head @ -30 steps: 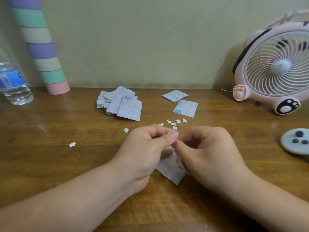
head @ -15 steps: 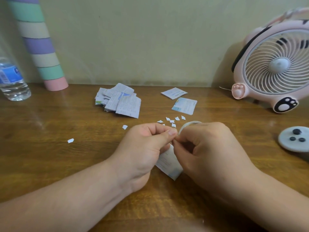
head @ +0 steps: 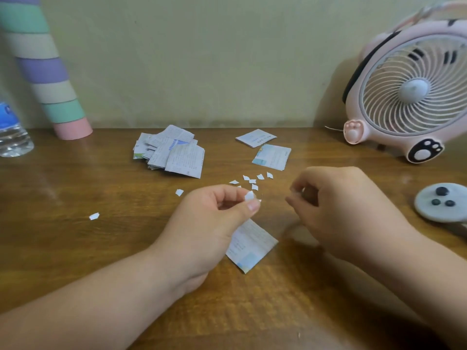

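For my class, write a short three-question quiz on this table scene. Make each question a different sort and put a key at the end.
1. True or false: the fan stands on the right side of the table.
2. What does the left hand hold? A: a packet. B: a spoon. C: a pencil.
3. Fill the gap: the grey disc at the right edge carries ___ dark knobs.

Key: 1 true; 2 A; 3 three.
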`<control>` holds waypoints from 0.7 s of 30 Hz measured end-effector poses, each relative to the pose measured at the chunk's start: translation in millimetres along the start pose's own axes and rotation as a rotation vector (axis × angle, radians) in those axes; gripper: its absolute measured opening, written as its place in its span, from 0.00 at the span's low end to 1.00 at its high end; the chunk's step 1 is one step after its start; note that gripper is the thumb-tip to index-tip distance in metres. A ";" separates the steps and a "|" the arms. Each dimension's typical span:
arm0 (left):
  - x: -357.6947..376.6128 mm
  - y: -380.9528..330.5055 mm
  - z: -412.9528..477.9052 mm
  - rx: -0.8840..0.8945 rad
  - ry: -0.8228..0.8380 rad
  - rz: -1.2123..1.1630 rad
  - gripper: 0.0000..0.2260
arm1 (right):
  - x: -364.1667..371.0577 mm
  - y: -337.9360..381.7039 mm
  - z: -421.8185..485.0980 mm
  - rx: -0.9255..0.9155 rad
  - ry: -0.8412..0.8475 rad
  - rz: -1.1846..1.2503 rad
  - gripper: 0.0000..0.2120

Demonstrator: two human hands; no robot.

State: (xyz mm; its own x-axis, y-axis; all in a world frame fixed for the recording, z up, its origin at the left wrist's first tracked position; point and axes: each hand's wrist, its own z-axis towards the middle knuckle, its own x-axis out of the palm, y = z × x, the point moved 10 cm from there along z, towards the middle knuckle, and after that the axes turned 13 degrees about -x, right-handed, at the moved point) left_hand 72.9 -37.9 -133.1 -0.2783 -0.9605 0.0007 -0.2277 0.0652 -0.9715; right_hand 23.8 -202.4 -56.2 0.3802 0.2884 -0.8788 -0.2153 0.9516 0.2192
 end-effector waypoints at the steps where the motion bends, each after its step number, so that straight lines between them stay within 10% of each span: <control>1: 2.0 -0.8 -1.5 0.017 0.006 0.023 0.01 | 5.2 -5.5 1.8 0.032 0.046 -0.016 0.05; 5: 0.2 -2.9 -2.1 0.054 -0.021 0.101 0.02 | 27.5 -14.5 0.6 0.082 0.236 -0.028 0.40; 12: -2.8 -3.1 -0.5 0.062 -0.046 0.123 0.01 | 22.5 6.8 3.9 -0.098 0.182 -0.276 0.13; 15: -5.0 -2.4 0.7 0.055 -0.060 0.094 0.01 | 21.0 34.9 -0.8 -0.339 0.037 -0.029 0.04; 21: -12.0 -5.7 0.0 0.052 -0.088 -0.139 0.02 | 56.4 57.5 -6.4 -0.386 0.292 0.165 0.06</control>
State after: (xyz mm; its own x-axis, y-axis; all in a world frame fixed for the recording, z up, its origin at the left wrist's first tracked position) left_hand 77.6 -26.7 -127.5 -0.1641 -0.9795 0.1171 -0.2093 -0.0815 -0.9745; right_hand 27.1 -132.2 -95.8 0.0576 0.3372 -0.9397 -0.5887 0.7717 0.2408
